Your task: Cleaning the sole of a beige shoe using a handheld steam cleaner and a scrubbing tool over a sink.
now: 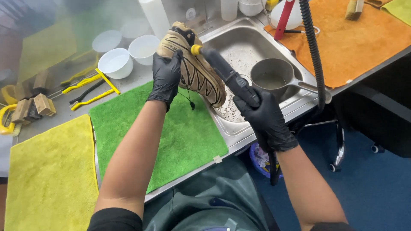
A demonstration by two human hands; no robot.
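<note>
- Over the near left corner of the steel sink (pixel 295 105), a tan shoe (pixel 195 64) with dark line markings is held up by the left hand (pixel 166 77), toe pointing down toward the person and heel raised toward the wall
- The left hand is covered by a black glove, and its fingers (pixel 173 64) are wrapped around the side of the shoe, closed on it
- A thin dark lace end is seen dangling below the shoe, above the green mat (pixel 171 132)
- A dark steam gun (pixel 227 75) with a small yellow nozzle tip is gripped by the right hand (pixel 263 115), also gloved in black; the fingers are curled tight round the handle
- The yellow tip is placed against the upper side of the shoe, just beside the left fingers
- A black ribbed hose (pixel 314 51) is seen running from the top edge down past the sink to the worktop's edge
- Inside the sink, a grey saucepan (pixel 269 77) is set upright with its handle pointing right
- On the worktop left of the sink, the green mat lies beside a yellow cloth (pixel 49 175)
- 3 white bowls (pixel 115 62) stand behind the mat, near yellow-handled brushes (pixel 92 87) and wooden brushes (pixel 34 107)
- An orange cloth (pixel 364 42) is spread right of the sink
</note>
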